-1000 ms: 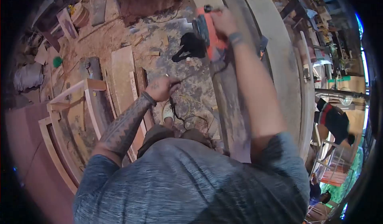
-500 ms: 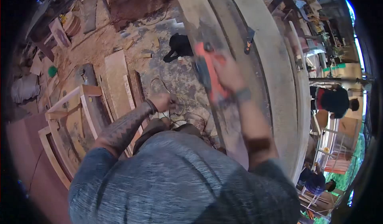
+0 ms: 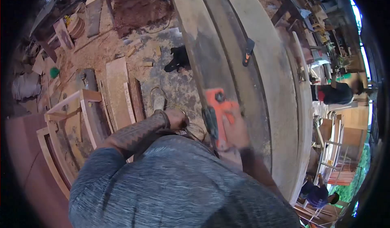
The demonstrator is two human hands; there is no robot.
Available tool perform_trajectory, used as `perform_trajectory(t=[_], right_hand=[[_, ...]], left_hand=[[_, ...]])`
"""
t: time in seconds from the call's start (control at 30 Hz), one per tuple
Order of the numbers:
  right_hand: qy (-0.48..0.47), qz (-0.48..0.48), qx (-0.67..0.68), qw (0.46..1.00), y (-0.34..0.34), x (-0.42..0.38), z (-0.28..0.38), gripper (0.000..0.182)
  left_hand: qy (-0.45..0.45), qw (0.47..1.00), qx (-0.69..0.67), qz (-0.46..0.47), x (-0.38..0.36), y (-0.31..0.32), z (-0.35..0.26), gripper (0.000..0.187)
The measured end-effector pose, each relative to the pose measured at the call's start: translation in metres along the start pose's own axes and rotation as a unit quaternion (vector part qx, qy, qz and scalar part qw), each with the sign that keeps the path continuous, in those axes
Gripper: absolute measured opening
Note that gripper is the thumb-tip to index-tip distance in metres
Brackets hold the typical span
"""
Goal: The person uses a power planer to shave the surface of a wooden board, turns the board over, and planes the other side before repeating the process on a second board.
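My right hand (image 3: pixel 237 131) is wrapped round the handle of an orange electric planer (image 3: pixel 219 116), slightly blurred. The planer rests on the nearest long wooden plank (image 3: pixel 205 37), whose surface is partly pale and partly dark. My left hand (image 3: pixel 176 118) is closed and hangs left of the plank, in front of my body. A thin cable (image 3: pixel 196 127) loops close by it; whether the fingers grip it is hidden. On the planks farther right lies a dark-bladed scraper (image 3: pixel 248 51) with an orange and black handle.
A second wide plank (image 3: pixel 264 37) runs alongside on the right. Wooden frames (image 3: pixel 90 96) stand at left, near loose boards (image 3: pixel 118 79) on the dusty floor. A black animal (image 3: pixel 178 59) lies beside the plank. Two people (image 3: pixel 339 93) are at the far right.
My right hand has drawn the planer back along the plank toward my body. My left hand has moved slightly right and down, still closed. The view has shifted a little.
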State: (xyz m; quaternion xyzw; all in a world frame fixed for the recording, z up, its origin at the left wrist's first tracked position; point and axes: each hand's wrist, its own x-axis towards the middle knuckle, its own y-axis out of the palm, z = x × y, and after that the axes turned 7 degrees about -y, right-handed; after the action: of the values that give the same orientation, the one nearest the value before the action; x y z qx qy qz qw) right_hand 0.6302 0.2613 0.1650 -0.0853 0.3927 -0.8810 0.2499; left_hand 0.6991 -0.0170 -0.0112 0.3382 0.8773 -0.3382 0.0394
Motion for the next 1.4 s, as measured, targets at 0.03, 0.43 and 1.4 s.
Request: perform_trajectory(t=[0.03, 0.43, 1.4], right_hand=[[-0.057, -0.017, 0.024, 0.998, 0.005, 0.036, 0.005, 0.024], [-0.083, -0.07, -0.008, 0.994, 0.074, 0.441, 0.071, 0.039], [-0.012, 0.021, -0.008, 1.0, -0.027, 0.028, -0.035, 0.028]], left_hand=[[0.02, 1.0, 0.007, -0.013, 0.005, -0.001, 0.026, 0.028], [-0.266, 0.926, -0.198, -0.183, -0.025, -0.123, 0.101, 0.038], [-0.08, 0.987, 0.082, 0.116, 0.071, 0.109, 0.126, 0.033]])
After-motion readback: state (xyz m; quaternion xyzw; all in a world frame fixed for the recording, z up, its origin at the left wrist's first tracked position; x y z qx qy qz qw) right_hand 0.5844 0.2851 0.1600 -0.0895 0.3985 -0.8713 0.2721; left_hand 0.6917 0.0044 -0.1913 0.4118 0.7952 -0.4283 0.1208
